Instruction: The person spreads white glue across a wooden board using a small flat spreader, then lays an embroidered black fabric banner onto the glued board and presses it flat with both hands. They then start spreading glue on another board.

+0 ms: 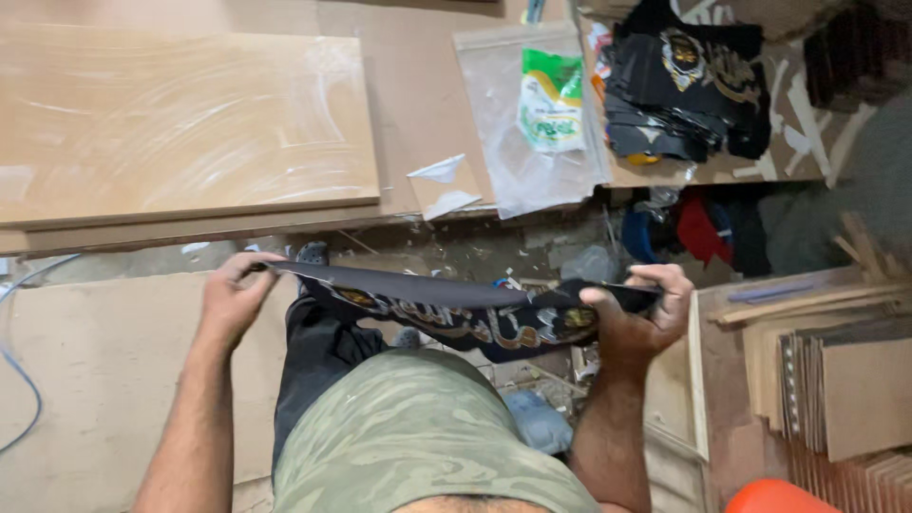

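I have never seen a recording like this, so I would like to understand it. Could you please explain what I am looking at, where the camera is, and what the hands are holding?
There is no machine here. A person wears one camera on the head, and it looks down at their own two bare hands.

The left hand and the right hand each grip one end of a black cloth strip with gold and orange printing, stretched between them above the person's lap.

Ahead lies a large wooden board on a brown work surface. To its right is a clear plastic bag with a green and white packet inside. Further right sits a stack of black printed pieces, similar to the one held. At the lower right stand cardboard sheets.
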